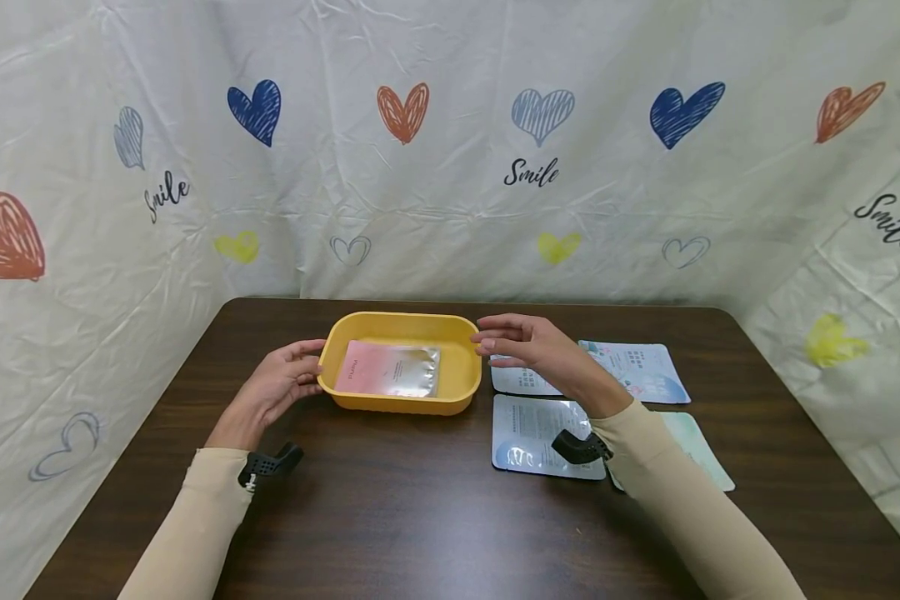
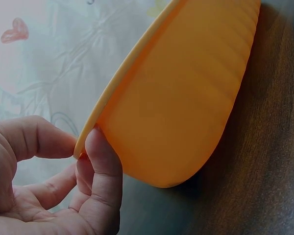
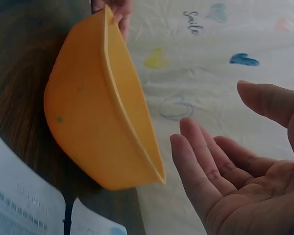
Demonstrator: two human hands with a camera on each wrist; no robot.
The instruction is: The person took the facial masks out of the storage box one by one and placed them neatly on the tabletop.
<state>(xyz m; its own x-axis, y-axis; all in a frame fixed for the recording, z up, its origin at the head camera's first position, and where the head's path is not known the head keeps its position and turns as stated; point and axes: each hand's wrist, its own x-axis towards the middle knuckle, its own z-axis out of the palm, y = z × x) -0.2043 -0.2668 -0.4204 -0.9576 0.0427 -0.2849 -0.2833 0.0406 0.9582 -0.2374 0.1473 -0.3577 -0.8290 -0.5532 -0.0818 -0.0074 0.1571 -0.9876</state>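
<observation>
A yellow plastic tray with rounded corners stands on the table, a pink and silver foil packet lying flat inside. At the tray's left end my left hand pinches the rim between thumb and fingers, as the left wrist view shows. My right hand hovers by the tray's right end, its fingers extended and holding nothing. In the right wrist view a gap separates those fingertips from the rim. The right forearm partly covers the light-coloured packets below it.
On the right lie several flat packets: a pale blue one at the back, a silvery white one in front and a mint green one. A white sheet printed with hearts hangs behind the dark wooden table.
</observation>
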